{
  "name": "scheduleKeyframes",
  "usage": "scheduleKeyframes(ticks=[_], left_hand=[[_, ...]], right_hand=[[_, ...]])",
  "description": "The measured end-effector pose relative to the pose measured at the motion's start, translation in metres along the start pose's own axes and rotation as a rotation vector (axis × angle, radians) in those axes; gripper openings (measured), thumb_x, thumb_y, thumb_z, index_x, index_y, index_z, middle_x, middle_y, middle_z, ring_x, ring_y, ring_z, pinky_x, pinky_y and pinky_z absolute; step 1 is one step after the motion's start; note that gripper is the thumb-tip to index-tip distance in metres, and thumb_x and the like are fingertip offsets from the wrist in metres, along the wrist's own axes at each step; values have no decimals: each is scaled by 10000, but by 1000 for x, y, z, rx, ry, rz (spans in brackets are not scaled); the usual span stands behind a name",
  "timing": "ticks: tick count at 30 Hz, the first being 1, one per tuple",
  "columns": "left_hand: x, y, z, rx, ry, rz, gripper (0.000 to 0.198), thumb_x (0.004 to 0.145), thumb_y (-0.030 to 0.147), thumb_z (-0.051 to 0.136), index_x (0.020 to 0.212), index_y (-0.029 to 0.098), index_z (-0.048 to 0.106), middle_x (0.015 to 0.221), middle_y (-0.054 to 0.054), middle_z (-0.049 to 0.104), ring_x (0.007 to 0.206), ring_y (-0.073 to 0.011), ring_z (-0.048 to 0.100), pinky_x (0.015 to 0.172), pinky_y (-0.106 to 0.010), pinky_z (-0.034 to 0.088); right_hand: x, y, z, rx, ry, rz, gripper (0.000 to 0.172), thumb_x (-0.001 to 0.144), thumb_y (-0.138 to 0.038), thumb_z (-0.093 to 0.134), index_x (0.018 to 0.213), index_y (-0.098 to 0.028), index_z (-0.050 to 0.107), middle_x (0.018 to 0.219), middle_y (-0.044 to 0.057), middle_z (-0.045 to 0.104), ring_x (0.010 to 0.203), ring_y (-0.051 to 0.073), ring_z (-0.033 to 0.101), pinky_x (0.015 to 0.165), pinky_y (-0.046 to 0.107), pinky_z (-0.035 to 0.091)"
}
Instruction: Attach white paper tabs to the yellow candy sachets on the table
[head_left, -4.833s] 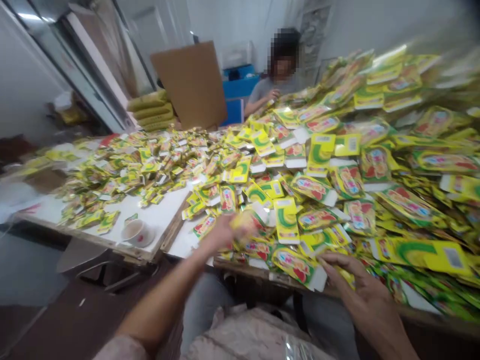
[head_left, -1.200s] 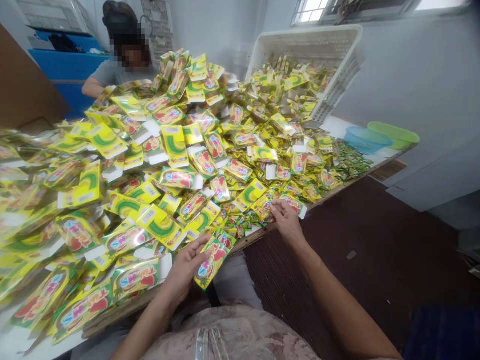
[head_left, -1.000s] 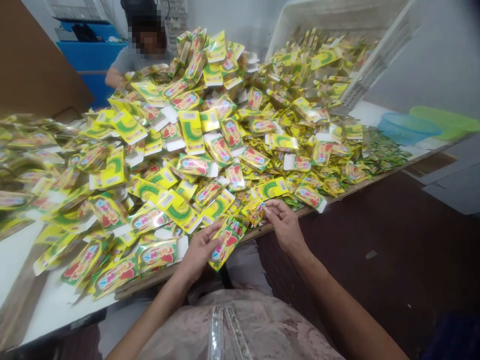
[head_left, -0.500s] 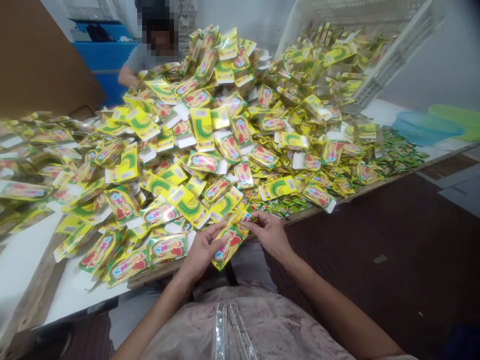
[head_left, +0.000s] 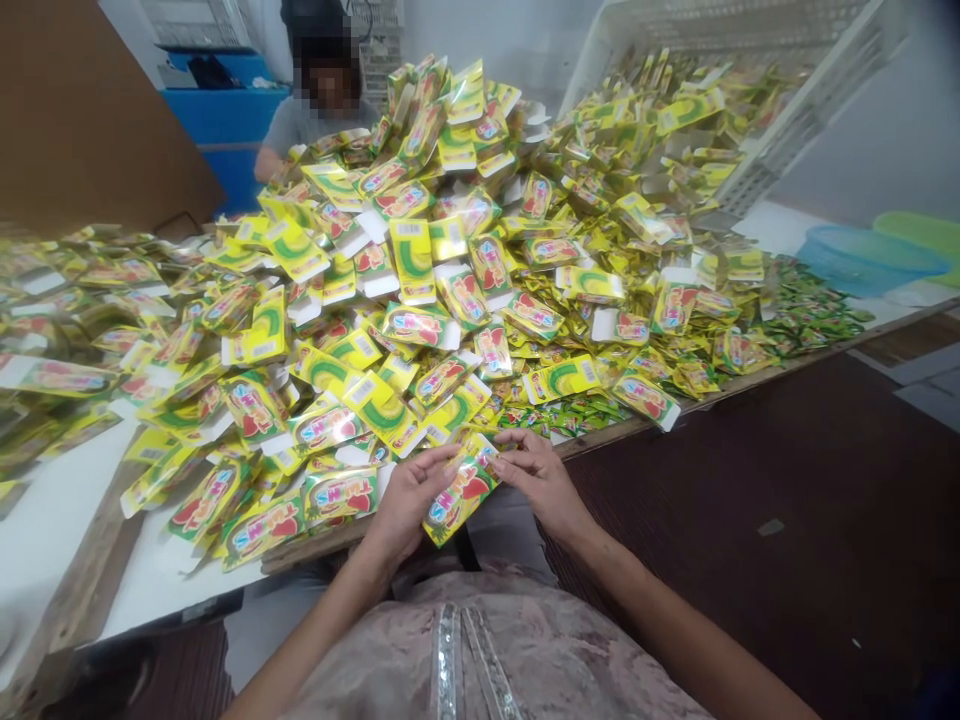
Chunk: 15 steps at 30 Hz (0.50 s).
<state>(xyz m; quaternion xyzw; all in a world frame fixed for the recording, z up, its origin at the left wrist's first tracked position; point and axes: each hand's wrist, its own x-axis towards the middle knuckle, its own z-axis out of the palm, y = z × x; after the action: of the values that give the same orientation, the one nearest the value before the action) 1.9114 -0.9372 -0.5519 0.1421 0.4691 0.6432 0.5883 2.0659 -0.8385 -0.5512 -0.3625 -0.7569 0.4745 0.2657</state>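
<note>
A small yellow and green printed box (head_left: 459,497) with a red fruit picture is held tilted over the table's front edge. My left hand (head_left: 409,500) is closed round its left side, thumb on the printed face. At the upper right end of the box, my right hand (head_left: 541,482) pinches with thumb and fingers, covering part of that end. Just beyond my hands lies a heap of matching boxes (head_left: 379,410), many with white end flaps standing out. Small green sachets (head_left: 559,414) lie just past my right hand.
A tipped white plastic crate (head_left: 810,130) spills yellow packets at the back right. A blue basin (head_left: 870,258) and more green sachets (head_left: 810,300) are at the right. Across the heap sits another person (head_left: 274,140). A wooden strip (head_left: 90,560) crosses the table at left.
My right hand has pressed in at the box's upper end. The small packet piece that showed between its fingers is no longer visible, and the box face shows more fully.
</note>
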Motion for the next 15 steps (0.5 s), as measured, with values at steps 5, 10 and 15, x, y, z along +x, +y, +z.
scheduleKeyframes(ticks=[5,10,15], left_hand=[[0,0,3,16,-34,-25,444,559,290,838,947,126,698,782,-73,731,660,-156,656,659,-242,492],[3,7,7,70,-1,36,462,550,311,836,944,127,681,812,-72,730,670,-166,657,655,-247,494],[2,14,4,256,9,81,543,596,366,805,1085,184,654,1098,-89,684,983,-245,638,806,-288,501]], right_hand=[[-4,-9,0,-46,-144,-56,304,862,-448,514,771,-280,750,1157,49,585,1128,269,391,1011,486,259],[6,-13,3,-115,-169,-130,283,785,-483,625,706,-233,733,1186,64,545,1137,266,370,1019,457,270],[10,-11,15,-134,-72,-108,255,765,-403,668,608,-203,687,1169,65,548,1144,264,367,1011,444,295]])
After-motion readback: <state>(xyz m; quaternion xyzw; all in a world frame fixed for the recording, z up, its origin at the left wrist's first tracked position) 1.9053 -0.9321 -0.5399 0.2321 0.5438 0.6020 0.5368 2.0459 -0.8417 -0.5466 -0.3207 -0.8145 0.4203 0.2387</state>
